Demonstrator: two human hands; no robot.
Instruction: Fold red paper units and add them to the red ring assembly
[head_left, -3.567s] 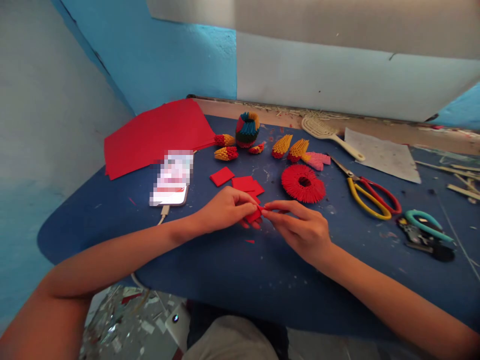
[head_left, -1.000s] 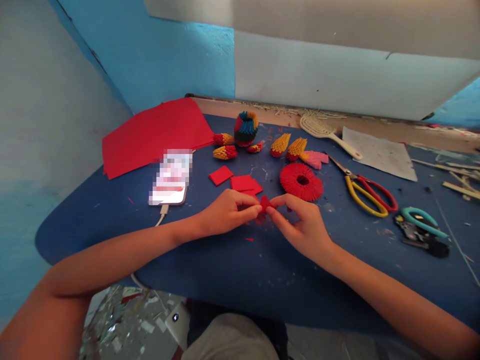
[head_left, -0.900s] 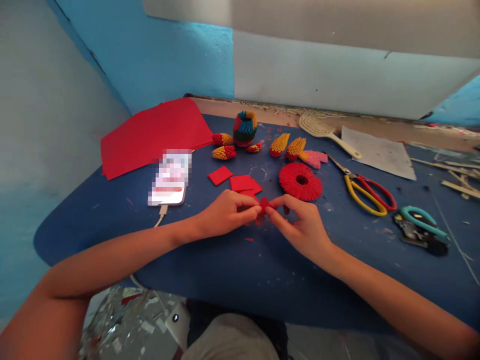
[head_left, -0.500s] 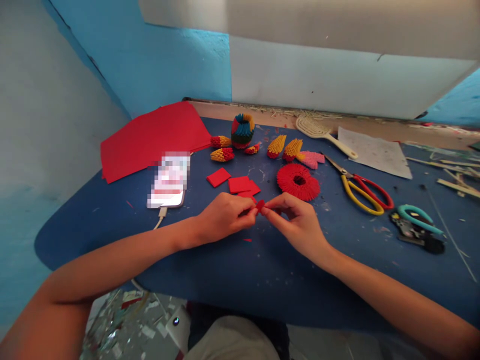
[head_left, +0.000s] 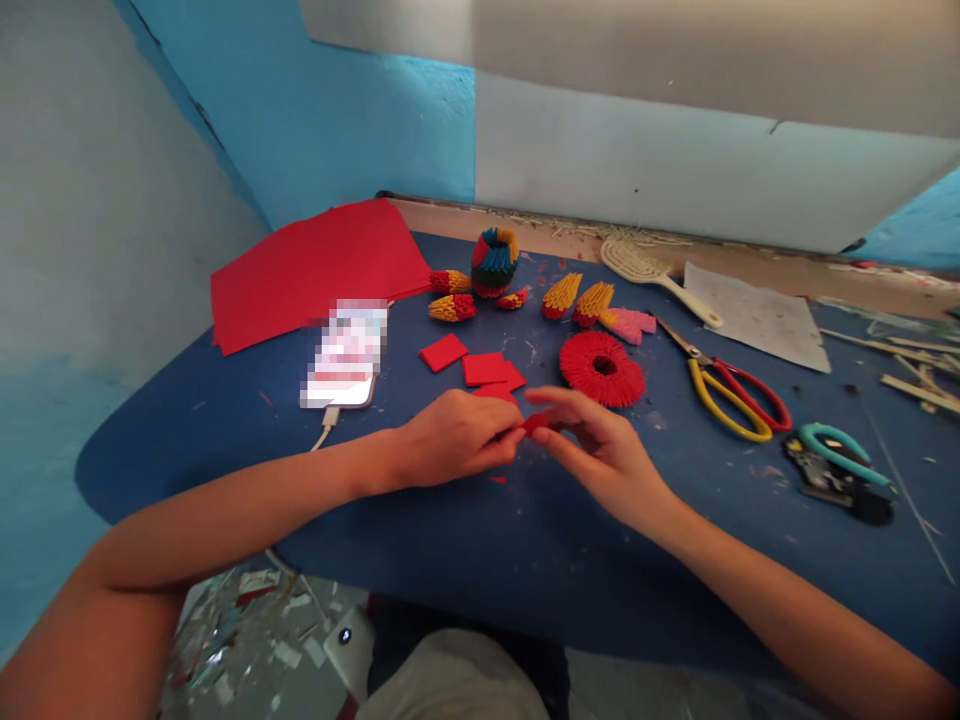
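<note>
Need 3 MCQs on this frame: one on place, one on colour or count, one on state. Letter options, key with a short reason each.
1. Where is the phone lying?
A. on the blue table, to the left of the hands
B. under the scissors
C. on the red ring

2. What colour are the scissors' handles?
A. both green
B. one yellow, one red
C. both black

3. What is between the left hand and right hand?
A. nothing, both lie flat and apart
B. the hairbrush
C. a small red paper piece pinched at the fingertips

Key: 1 A, it rests on the table by the red paper sheets, cable plugged in. 2 B, one yellow loop beside one red loop. 3 C, fingertips of both hands meet on the red piece.
</note>
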